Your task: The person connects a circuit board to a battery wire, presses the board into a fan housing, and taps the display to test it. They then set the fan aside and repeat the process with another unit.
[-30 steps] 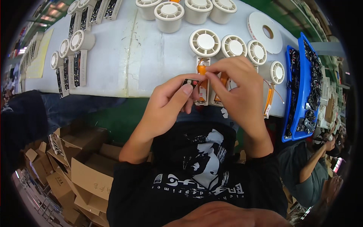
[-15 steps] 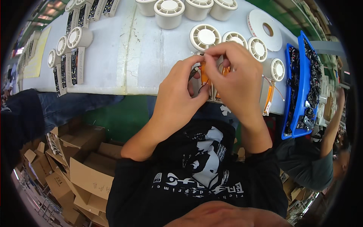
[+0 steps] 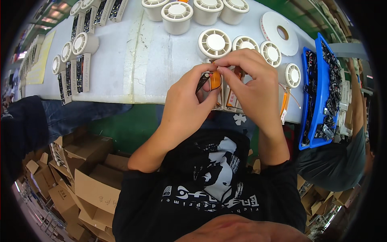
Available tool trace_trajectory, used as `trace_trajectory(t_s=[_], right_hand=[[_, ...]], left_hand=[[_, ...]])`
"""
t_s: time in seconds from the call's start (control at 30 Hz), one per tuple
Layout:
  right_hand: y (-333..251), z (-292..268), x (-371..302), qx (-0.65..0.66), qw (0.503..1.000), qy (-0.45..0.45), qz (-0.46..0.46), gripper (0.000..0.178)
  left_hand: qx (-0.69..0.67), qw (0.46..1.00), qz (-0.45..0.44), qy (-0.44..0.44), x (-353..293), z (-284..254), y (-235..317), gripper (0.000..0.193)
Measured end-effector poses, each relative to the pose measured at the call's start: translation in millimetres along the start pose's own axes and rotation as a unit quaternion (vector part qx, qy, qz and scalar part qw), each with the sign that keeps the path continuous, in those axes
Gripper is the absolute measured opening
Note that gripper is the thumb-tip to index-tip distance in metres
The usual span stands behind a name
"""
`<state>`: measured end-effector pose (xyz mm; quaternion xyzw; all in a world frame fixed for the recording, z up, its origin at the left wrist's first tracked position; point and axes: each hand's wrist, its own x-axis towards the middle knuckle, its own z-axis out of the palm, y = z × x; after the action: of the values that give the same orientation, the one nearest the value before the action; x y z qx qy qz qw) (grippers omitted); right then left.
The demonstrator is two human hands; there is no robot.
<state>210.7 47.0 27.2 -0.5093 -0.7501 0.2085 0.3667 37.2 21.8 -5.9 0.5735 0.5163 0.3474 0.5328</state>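
Note:
Over the front edge of the table, my left hand (image 3: 186, 97) is closed round a narrow black circuit board (image 3: 202, 80). Beside the board sits an orange-wrapped pack (image 3: 216, 80), with a thin dark wire looping round it. My right hand (image 3: 254, 82) pinches something tiny at the pack's top; reddish wire shows by its fingertips, which nearly touch my left fingers. Just beyond stands a white unit with a round slotted cap (image 3: 214, 43). Under my hands lie open white housings (image 3: 231, 101) with orange packs, partly hidden.
More white capped units (image 3: 177, 18) stand along the far side. At the left are finished-looking units with boards (image 3: 82, 72). A tape roll (image 3: 280, 32) lies back right, near blue trays (image 3: 322, 92) of black parts. Cardboard boxes (image 3: 94, 189) fill the floor left; another person (image 3: 334, 165) is at right.
My fingers have shifted slightly down and the orange pack is tilted more into view, with the black board showing more. The person at right has moved their arm.

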Motion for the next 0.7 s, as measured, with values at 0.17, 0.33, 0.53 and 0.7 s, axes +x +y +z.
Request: trace_trajectory(t_s=[0.17, 0.33, 0.53, 0.7], right_hand=[[1.0, 3.1, 0.5, 0.006, 0.999, 0.033, 0.013, 0.016], [-9.4, 12.1, 1.9, 0.027, 0.996, 0.060, 0.055, 0.010], [-10.0, 24.4, 1.6, 0.134, 0.977, 0.107, 0.123, 0.010], [-9.8, 24.0, 2.0, 0.079, 0.986, 0.096, 0.113, 0.011]], left_hand=[[-0.134, 0.991, -0.008, -0.027, -0.7, -4.3, -1.2, 0.046], [-0.255, 0.967, -0.015, -0.023, 1.6, -8.7, 1.9, 0.038], [-0.314, 0.949, -0.001, -0.026, 8.1, -9.6, -9.4, 0.040], [-0.292, 0.956, -0.005, -0.031, 5.9, -7.2, -9.0, 0.044]])
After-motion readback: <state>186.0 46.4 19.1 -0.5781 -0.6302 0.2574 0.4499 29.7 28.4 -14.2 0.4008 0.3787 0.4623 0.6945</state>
